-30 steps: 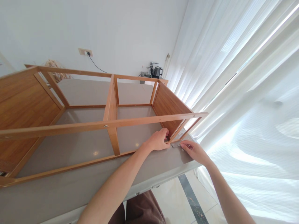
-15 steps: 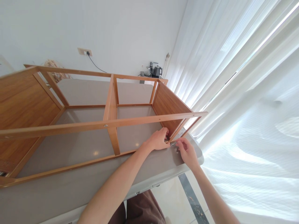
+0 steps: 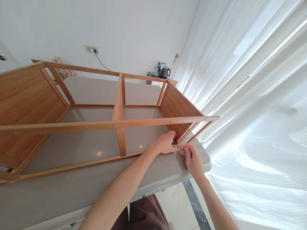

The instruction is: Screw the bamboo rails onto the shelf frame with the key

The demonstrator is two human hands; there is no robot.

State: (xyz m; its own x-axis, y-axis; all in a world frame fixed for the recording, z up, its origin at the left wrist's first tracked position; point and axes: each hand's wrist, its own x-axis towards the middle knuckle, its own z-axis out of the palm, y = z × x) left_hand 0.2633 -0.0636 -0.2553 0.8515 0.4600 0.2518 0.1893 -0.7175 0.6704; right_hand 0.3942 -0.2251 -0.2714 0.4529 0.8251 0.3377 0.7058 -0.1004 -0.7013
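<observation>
A wooden shelf frame [image 3: 122, 140] with two open bays and solid end panels lies on a grey tabletop [image 3: 153, 172]. My left hand [image 3: 166, 142] is closed around its lower rail at the near right corner, the fingers curled inside by the right end panel [image 3: 177, 107]. Just outside that corner, my right hand [image 3: 192, 157] pinches a small grey metal tool [image 3: 179, 148], which looks like a hex key. The tool's tip meets the frame's corner close to my left thumb; my fingers hide its other end.
Sheer white curtains [image 3: 259, 127] hang close by on the right. Behind the frame stand an electric kettle [image 3: 165, 72] and a wall socket [image 3: 91, 49] with a black cord. The table's rounded right corner [image 3: 208, 163] lies near my right wrist.
The view has shifted slightly, so the frame appears a little farther right. My right fingers have turned a little around the metal tool; my left hand keeps its hold on the corner.
</observation>
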